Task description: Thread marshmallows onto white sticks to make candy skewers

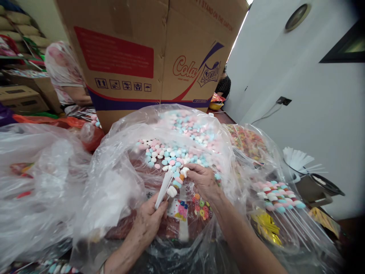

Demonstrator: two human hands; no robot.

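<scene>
My left hand point(149, 219) is closed around a white plastic stick point(163, 189) that points up and to the right. Pastel candies point(176, 182) are threaded along the stick's upper part. My right hand point(203, 179) pinches the candy at the stick's top end, its fingers curled. Both hands work inside a large clear plastic bag point(119, 179) that holds a heap of pink, blue and white heart-shaped candies point(171, 154). Small coloured ring candies point(201, 207) and a printed card point(179, 209) lie below my hands.
A big cardboard carton point(148, 53) stands right behind the bag. Finished candy sticks point(278, 198) lie in a bag at the right, beside gold foil point(266, 224). Another clear bag point(37, 179) fills the left. One person sits at the far left point(65, 76), another behind the carton point(224, 85).
</scene>
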